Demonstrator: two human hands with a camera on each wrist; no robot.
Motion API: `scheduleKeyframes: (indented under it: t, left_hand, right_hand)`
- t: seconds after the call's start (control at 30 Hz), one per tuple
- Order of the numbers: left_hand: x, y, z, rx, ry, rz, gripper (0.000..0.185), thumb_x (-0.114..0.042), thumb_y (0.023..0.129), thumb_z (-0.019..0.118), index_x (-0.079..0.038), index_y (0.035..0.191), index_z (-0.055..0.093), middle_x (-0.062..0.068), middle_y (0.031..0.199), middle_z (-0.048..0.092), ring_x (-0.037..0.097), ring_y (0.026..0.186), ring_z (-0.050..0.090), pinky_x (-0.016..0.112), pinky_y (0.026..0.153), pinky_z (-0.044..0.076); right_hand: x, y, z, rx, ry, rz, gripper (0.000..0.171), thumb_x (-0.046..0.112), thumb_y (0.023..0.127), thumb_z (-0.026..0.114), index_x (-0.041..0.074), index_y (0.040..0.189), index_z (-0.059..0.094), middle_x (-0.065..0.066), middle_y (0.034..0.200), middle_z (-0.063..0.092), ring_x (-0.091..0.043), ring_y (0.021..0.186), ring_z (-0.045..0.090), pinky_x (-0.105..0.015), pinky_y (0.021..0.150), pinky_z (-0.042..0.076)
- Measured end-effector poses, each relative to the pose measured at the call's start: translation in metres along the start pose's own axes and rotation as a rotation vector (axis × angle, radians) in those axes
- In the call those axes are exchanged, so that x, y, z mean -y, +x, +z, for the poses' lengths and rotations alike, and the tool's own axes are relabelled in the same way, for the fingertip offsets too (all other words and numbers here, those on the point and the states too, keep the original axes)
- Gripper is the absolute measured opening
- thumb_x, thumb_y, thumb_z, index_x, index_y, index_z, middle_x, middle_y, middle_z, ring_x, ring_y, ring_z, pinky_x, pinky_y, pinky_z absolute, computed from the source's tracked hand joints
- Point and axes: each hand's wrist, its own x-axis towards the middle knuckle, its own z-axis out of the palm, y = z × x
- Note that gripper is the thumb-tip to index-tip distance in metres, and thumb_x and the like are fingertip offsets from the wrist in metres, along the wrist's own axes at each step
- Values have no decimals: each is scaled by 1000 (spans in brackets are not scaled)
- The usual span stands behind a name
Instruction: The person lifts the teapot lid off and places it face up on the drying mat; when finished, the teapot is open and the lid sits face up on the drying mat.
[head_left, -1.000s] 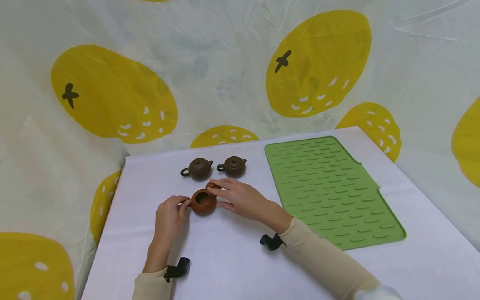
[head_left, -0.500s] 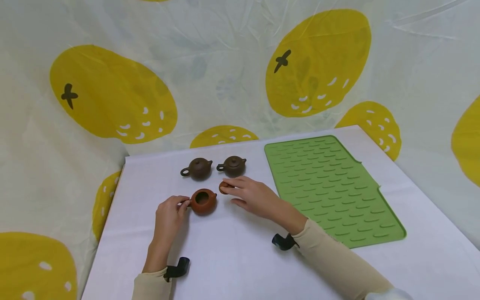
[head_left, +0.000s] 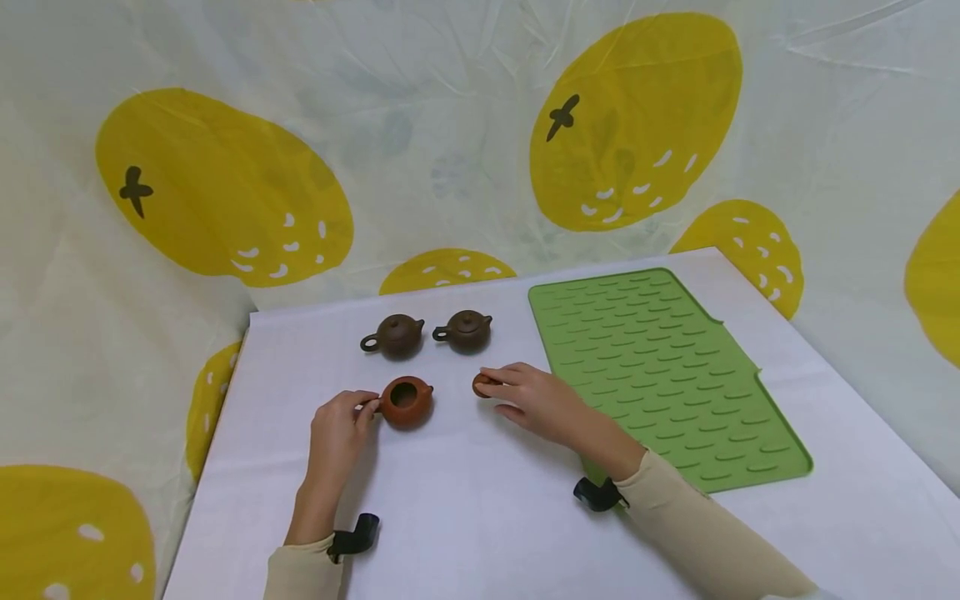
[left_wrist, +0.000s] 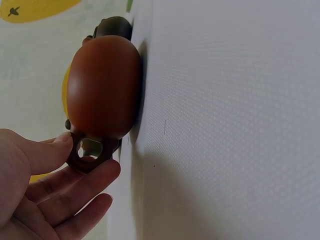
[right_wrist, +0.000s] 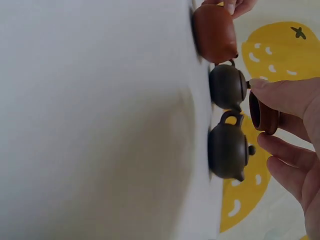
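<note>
A reddish-brown teapot (head_left: 408, 408) stands upright on the white cloth, its round mouth uncovered and its spout to the right. My left hand (head_left: 341, 429) pinches its handle (left_wrist: 90, 162) between thumb and fingers, as the left wrist view shows. To the right of the pot, my right hand (head_left: 543, 404) holds the matching lid (head_left: 484, 385). In the right wrist view the lid (right_wrist: 263, 114) is gripped between thumb and fingers, off the table, its hollow underside partly visible.
Two dark brown teapots, one on the left (head_left: 400, 337) and one on the right (head_left: 468, 332), stand lidded behind the reddish pot. A green textured mat (head_left: 660, 375) lies on the right of the table. Behind hangs a pale curtain (head_left: 450, 125) with yellow fruit prints.
My right hand has carried the lid away from the teapot's mouth, to the right toward the green mat. The left hand and the pot have stayed in place.
</note>
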Motion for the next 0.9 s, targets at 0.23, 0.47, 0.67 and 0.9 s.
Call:
scheduleKeyframes:
  t: [0.23,0.47,0.67,0.9]
  left_hand:
    - [1,0,0,-7,-2,8,14,-7,90,76,-2,103,78,15,95,78,29,79,76,48,77,59]
    - [-1,-1,-1,-4,5,3,13,-7,91,75,-2,102,78,16,95,78,29,80,76,48,77,59]
    - [-2,-2,-2,-7,5,5,14,-7,91,75,-1,103,78,17,96,78,30,80,76,48,77,59]
    - [-1,0,-1,-3,7,4,14,-8,91,75,-1,104,78,17,97,78,31,83,75,49,78,59]
  right_hand:
    - [-12,-20,5,7,16,23,40,17,89,79,15,128,72,-7,136,70,-24,117,68,-37,94,58]
    - [-24,-37,1,-11,9,59,38,14,87,80,15,124,75,-8,131,72,-25,112,70,-38,90,59]
    - [-30,-49,-8,-6,21,108,36,12,84,82,14,120,77,-9,127,74,-27,111,71,-40,89,60]
    - [-34,-62,-14,13,3,162,27,14,87,79,15,114,79,-7,118,78,-26,106,72,-40,87,60]
